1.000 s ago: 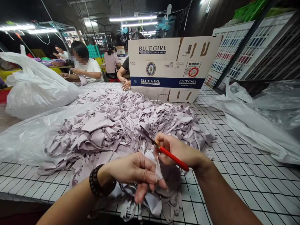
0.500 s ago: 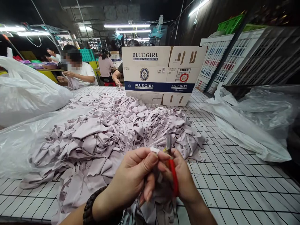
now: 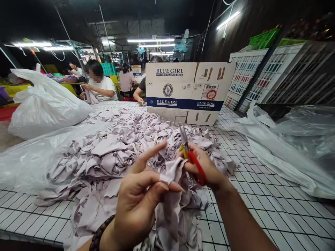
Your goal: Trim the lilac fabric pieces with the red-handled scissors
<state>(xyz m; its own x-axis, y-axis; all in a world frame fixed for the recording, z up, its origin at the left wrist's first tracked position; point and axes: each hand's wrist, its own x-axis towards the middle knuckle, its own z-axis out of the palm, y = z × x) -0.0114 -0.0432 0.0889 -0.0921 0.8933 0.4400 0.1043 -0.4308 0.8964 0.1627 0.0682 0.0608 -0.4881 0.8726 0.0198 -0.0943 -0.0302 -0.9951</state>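
Observation:
My left hand (image 3: 142, 195) pinches a pale mauve fabric piece (image 3: 172, 172) between thumb and a finger, with its index finger raised. A dark braided bracelet circles that wrist. In my right hand (image 3: 206, 165) is a pair of scissors (image 3: 196, 167) with red handles and a yellow part near the pivot; the blades point up and away. The right fingertips also touch the fabric's upper edge. Below and beyond both hands spreads a large heap of similar mauve pieces (image 3: 104, 164).
A Blue Girl beer carton (image 3: 178, 80) stands behind the heap. White plastic bags (image 3: 49, 108) lie at left, with more plastic (image 3: 282, 150) at right. Stacked crates (image 3: 243, 73) rise at back right. Several people sit beyond, one (image 3: 102, 85) holding fabric. The table (image 3: 251, 202) has a black grid.
My hands have moved apart, and the fabric between them shows more. My left index finger has lifted. The scissors have tilted to the left, and the whole view has shifted slightly.

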